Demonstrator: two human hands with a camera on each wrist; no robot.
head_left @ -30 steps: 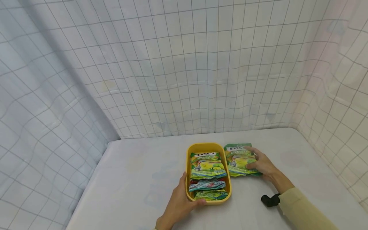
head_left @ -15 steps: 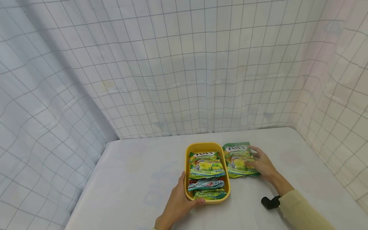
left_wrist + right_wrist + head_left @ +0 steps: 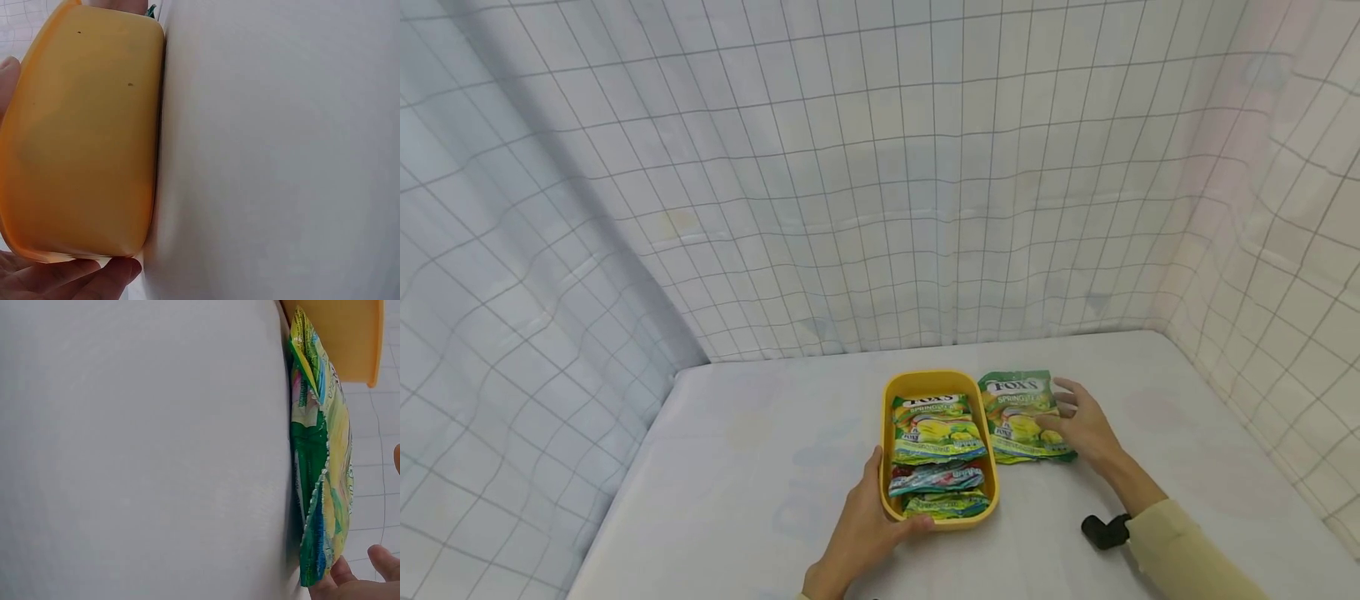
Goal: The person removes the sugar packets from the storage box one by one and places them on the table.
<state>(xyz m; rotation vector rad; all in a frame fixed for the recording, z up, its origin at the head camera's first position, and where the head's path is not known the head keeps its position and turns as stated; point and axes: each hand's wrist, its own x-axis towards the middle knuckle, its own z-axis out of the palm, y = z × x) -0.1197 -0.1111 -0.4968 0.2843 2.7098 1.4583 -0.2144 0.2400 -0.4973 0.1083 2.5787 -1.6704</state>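
A yellow plastic container (image 3: 938, 523) holds several candy bags; the top one, a green and yellow Fox's bag (image 3: 936, 427), lies face up. My left hand (image 3: 861, 525) grips the container's near left corner, the thumb on its near rim and the fingers along its left side. In the left wrist view, the container's outer wall (image 3: 87, 137) lies between thumb and fingers. A second green Fox's candy bag (image 3: 1018, 417) lies flat against the container's right side. My right hand (image 3: 1084, 425) is at that bag's right edge, fingers spread and loosely bent, not gripping it.
Everything rests on a white-covered table (image 3: 752, 467). White grid-patterned curtains (image 3: 880, 208) hang behind it and at both sides. A black device (image 3: 1105, 530) is at the right wrist, beside the cream sleeve (image 3: 1187, 550).
My right fingers have eased slightly off the loose candy bag's right edge. My left hand keeps its grip on the container. The whole view has shifted slightly.
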